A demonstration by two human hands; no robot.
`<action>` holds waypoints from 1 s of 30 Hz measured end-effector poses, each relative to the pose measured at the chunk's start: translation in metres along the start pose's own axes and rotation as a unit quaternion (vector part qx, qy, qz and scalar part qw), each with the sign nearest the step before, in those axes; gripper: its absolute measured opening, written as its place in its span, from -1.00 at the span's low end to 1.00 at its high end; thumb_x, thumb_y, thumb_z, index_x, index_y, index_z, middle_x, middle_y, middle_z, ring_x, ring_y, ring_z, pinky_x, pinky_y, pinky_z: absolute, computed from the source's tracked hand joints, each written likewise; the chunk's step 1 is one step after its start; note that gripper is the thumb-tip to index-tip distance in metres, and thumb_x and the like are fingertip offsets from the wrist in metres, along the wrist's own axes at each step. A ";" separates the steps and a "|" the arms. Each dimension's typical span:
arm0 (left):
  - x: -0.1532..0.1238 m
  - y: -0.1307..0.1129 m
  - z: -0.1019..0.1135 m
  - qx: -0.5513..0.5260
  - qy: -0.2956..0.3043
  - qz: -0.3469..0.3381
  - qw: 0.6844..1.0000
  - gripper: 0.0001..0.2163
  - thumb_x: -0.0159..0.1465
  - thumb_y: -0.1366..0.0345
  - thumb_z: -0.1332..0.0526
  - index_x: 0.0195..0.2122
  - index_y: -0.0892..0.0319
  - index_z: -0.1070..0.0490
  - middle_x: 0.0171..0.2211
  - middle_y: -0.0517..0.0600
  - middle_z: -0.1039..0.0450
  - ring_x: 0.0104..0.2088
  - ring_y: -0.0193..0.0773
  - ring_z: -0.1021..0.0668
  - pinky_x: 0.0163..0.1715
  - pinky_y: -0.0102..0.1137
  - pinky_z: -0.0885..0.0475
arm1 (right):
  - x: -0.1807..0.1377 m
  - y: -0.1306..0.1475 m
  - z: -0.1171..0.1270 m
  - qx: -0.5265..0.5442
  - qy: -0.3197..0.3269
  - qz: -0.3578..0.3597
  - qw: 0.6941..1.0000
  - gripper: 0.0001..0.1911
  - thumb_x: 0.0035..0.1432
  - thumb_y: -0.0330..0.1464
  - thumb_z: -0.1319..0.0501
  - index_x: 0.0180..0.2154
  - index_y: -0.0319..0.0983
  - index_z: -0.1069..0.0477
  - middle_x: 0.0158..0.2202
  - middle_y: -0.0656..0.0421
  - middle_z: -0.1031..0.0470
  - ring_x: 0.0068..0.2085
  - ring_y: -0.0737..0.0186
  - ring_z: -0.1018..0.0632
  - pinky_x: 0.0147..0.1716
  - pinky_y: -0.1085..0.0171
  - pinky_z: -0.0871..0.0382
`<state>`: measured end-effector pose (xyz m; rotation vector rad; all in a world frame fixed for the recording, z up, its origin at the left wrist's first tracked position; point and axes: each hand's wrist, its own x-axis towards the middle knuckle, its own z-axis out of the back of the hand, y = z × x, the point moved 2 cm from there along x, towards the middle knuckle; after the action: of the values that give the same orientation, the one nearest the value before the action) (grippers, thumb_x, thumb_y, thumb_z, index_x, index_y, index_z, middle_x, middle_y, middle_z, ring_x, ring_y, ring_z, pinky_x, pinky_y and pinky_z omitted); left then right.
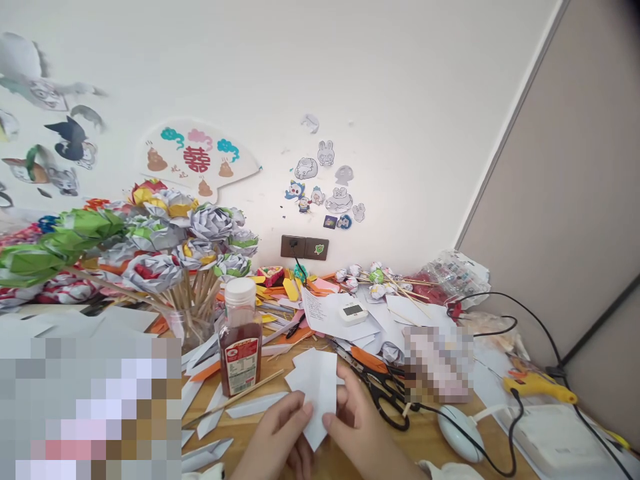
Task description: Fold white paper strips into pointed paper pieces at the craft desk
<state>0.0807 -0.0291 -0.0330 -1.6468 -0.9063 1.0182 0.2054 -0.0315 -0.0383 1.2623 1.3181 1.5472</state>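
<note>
Between my two hands, low in the middle of the head view, are white paper pieces with pointed lower ends. My left hand pinches their left edge, thumb on top. From the other side, my right hand grips the right edge, its thumb on the face and its fingers behind. The pieces overlap, and I cannot tell how many there are. Just left of my hands, a thin wooden stick and folded white paper strips lie on the wooden table.
A bottle of red-brown liquid stands left of my hands, before a bunch of paper flowers on sticks. Black scissors, a white timer, a computer mouse and a yellow glue gun with a black cable lie rightward.
</note>
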 end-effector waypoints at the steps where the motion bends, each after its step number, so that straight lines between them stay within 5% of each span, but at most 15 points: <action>1: 0.000 -0.003 0.002 0.006 -0.018 -0.014 1.000 -0.65 0.00 -0.05 -0.13 -0.49 0.19 -0.26 -0.75 -0.16 -0.34 -0.78 -0.40 -0.37 -0.78 -0.54 -0.23 | -0.001 0.001 -0.001 -0.009 0.013 -0.009 1.000 -0.49 -0.02 -0.44 -0.14 -0.01 -0.20 -0.04 -0.41 0.19 -0.40 -0.37 0.22 -0.45 -0.35 0.25 -0.30; 5: 0.001 -0.012 0.007 0.055 -0.044 -0.090 0.993 -0.69 0.04 0.01 -0.13 -0.43 0.18 -0.31 -0.64 -0.16 -0.30 -0.64 -0.35 -0.38 -0.70 -0.50 -0.26 | -0.003 0.002 -0.001 -0.067 0.042 -0.028 0.996 -0.58 -0.01 -0.45 -0.13 -0.06 -0.21 -0.14 -0.47 0.23 -0.38 -0.44 0.27 -0.42 -0.43 0.32 -0.28; 10: -0.004 -0.012 0.005 0.193 -0.065 -0.131 0.970 -0.75 0.06 0.11 -0.14 -0.58 0.20 -0.34 -0.65 -0.14 -0.31 -0.58 -0.34 -0.34 -0.57 -0.48 -0.28 | -0.003 0.004 0.006 -0.111 -0.004 0.001 0.994 -0.69 0.14 -0.24 -0.03 -0.08 -0.21 -0.24 -0.42 0.18 -0.40 -0.36 0.22 -0.43 -0.38 0.31 -0.29; 16: -0.014 -0.015 -0.001 0.284 -0.059 -0.180 0.940 -0.81 0.11 0.22 -0.08 -0.38 0.18 -0.43 -0.52 -0.06 -0.45 -0.49 -0.27 -0.42 -0.46 -0.47 -0.34 | -0.003 0.015 0.007 -0.102 -0.025 0.001 0.994 -0.62 0.17 -0.11 0.04 -0.25 -0.20 -0.41 -0.34 0.13 -0.43 -0.25 0.19 -0.41 -0.26 0.31 -0.27; 24: -0.017 -0.013 -0.001 0.398 -0.104 -0.190 0.891 -0.78 0.16 0.23 -0.01 -0.53 0.17 -0.35 -0.61 -0.09 -0.37 -0.57 -0.31 -0.36 -0.54 -0.50 -0.25 | -0.002 0.009 0.006 -0.068 0.005 -0.012 0.998 -0.58 0.11 -0.06 -0.01 -0.30 -0.25 -0.42 -0.41 0.13 -0.40 -0.33 0.20 -0.41 -0.35 0.31 -0.28; 30: -0.016 -0.013 0.001 0.403 -0.122 -0.169 0.891 -0.78 0.13 0.22 -0.04 -0.61 0.16 -0.28 -0.66 -0.14 -0.27 -0.61 -0.34 -0.28 -0.58 -0.51 -0.16 | 0.000 0.013 0.002 -0.041 0.017 -0.029 0.999 -0.59 0.03 -0.04 -0.08 -0.40 -0.27 -0.39 -0.51 0.20 -0.33 -0.46 0.28 -0.36 -0.47 0.35 -0.25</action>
<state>0.0727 -0.0402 -0.0171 -0.6487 -0.7400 1.1528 0.2082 -0.0334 -0.0257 1.1426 1.2889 1.5721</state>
